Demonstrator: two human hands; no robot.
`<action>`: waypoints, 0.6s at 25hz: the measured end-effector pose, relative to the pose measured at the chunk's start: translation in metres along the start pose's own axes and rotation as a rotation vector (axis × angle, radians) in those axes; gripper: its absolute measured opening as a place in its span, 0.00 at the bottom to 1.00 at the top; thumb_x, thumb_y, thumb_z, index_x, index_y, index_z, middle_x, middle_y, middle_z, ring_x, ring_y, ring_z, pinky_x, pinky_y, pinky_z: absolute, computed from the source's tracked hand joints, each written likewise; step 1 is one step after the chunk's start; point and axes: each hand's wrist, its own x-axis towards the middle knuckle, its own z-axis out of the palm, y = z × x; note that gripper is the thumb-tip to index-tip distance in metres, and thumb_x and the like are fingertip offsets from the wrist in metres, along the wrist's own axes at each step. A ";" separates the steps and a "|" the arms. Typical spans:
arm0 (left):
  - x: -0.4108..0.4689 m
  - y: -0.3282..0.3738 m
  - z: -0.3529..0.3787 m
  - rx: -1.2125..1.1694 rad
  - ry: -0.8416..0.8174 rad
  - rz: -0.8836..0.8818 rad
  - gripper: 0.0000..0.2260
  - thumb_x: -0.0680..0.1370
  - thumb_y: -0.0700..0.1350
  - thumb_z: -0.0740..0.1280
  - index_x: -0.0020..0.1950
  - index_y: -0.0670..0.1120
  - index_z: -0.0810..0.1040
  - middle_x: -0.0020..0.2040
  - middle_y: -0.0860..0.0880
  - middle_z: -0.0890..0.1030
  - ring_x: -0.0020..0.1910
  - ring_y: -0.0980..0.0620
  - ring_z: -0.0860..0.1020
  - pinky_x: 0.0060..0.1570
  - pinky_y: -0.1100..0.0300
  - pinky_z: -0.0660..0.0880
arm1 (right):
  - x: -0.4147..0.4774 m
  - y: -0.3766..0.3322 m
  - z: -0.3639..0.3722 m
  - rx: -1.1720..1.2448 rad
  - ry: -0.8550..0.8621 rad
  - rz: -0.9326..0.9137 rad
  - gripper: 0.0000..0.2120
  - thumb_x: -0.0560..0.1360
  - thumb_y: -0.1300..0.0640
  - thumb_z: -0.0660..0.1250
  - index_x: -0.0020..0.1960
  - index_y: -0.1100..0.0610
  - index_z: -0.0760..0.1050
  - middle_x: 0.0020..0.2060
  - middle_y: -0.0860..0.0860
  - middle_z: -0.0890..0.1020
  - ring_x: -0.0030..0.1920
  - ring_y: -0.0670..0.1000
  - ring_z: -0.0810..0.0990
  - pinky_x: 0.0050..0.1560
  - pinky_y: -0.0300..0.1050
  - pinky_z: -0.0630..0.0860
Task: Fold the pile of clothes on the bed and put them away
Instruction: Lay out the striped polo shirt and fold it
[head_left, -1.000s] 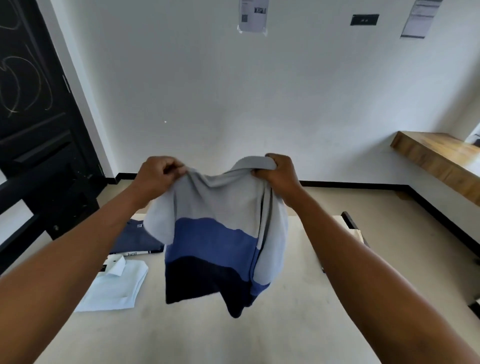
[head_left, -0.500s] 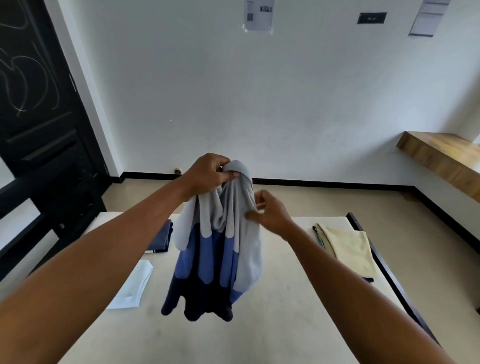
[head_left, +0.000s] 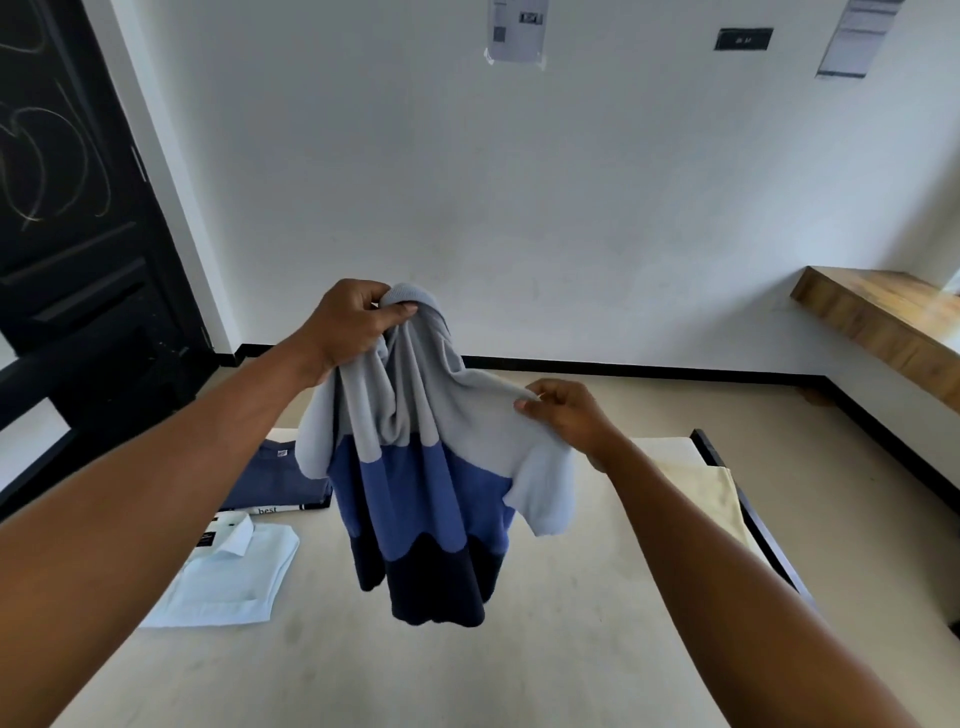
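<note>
Grey, mid-blue and navy bands run down the short-sleeved knit shirt (head_left: 415, 493) that hangs in the air in the middle of my feed, above the cream-covered bed (head_left: 519, 665) and not touching it. The left hand (head_left: 353, 327) grips the bunched grey top of the shirt, fingers curled round the fabric and thumb pressed across it, so the body of the garment drops in loose vertical folds. Lower and to the right, the right hand (head_left: 566, 415) pinches the grey cloth near one shoulder between thumb and fingertips and draws it sideways. The pale sleeve hangs just below that hand. The navy hem hangs lowest, well above the mattress.

On the bed to the left I see a folded pale-blue collared dress shirt (head_left: 228, 582) lying flat. Just beyond it is a folded dark-blue garment (head_left: 270, 478) with a strip of lettering along its near edge. Both sit partly behind the left forearm. At the right side of the bed lies a folded pale-yellow cloth (head_left: 701, 499), close to the black bed frame (head_left: 753, 519).

Past the bed stands a white wall with a taped paper sheet (head_left: 518, 28). A black panelled door (head_left: 67, 208) marked with chalky scribbles is on the left, and a wooden shelf (head_left: 883, 312) juts from the wall on the right.
</note>
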 end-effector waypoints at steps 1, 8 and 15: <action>0.001 -0.004 -0.001 -0.018 0.024 -0.016 0.23 0.75 0.58 0.72 0.51 0.38 0.83 0.46 0.36 0.83 0.44 0.46 0.79 0.51 0.44 0.78 | 0.000 -0.005 0.000 0.115 -0.003 0.001 0.17 0.76 0.45 0.76 0.44 0.59 0.80 0.37 0.52 0.78 0.40 0.50 0.76 0.43 0.46 0.71; 0.017 -0.011 0.013 -0.035 0.064 0.009 0.15 0.80 0.51 0.71 0.50 0.38 0.83 0.41 0.42 0.78 0.42 0.48 0.76 0.46 0.51 0.72 | -0.001 -0.013 -0.012 0.167 -0.028 0.005 0.19 0.69 0.55 0.82 0.38 0.61 0.73 0.35 0.53 0.75 0.37 0.52 0.74 0.40 0.45 0.69; 0.019 -0.023 0.009 0.137 -0.218 -0.152 0.19 0.69 0.51 0.82 0.55 0.46 0.82 0.49 0.44 0.85 0.50 0.46 0.81 0.52 0.51 0.75 | 0.018 -0.007 -0.045 -0.341 0.247 -0.067 0.08 0.72 0.52 0.79 0.39 0.53 0.82 0.33 0.45 0.82 0.39 0.48 0.80 0.41 0.45 0.75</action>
